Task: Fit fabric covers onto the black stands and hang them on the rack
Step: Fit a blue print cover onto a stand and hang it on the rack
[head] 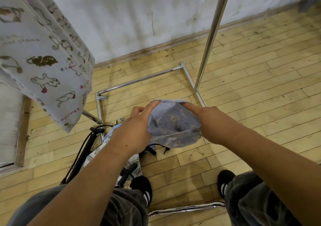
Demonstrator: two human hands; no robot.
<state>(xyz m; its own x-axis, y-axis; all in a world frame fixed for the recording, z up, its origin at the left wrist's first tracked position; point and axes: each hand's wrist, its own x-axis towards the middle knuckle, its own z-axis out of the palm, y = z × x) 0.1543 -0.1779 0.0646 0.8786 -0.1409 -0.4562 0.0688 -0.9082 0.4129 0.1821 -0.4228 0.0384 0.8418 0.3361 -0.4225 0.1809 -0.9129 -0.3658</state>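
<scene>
Forearms (97, 173) reach out over grey-trousered knees (125, 206); left hand (137, 130) and right hand (205, 119) each pinch an edge of the blue patterned fabric cover (175, 125), spread between them with its long axis left to right. The black stands (86, 149) lie on the floor (260, 86) below and leftward, nearer the left hand, tangled with leaf-print fabric (132, 163). Bare boards open to the right, and the rack's chrome upright (212, 34) rises just beyond the cover.

Bare forearms (97, 179), mottled grey trousers (250, 199), black shoes (143, 188) with white stripes.
</scene>
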